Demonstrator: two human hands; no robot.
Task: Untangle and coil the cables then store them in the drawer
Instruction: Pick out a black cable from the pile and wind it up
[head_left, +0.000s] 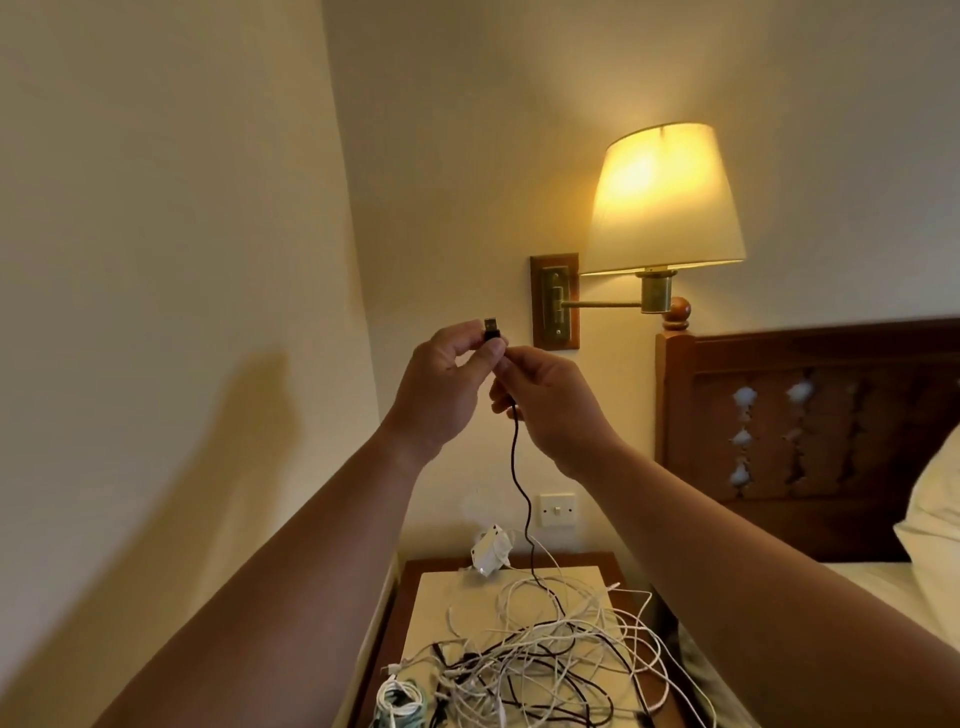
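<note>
My left hand pinches the USB plug end of a black cable, raised high in front of the wall. Just to its right, my right hand holds the same cable a little below the plug. From there the black cable hangs down into a tangled heap of white and black cables on the bedside table. A white charger plug lies at the back of the heap. A small coiled bundle of cables sits at the table's front left. No drawer is in view.
A lit wall lamp on a brass arm hangs above the table. A white light switch is on the wall behind. The wooden headboard, a pillow and the bed lie to the right.
</note>
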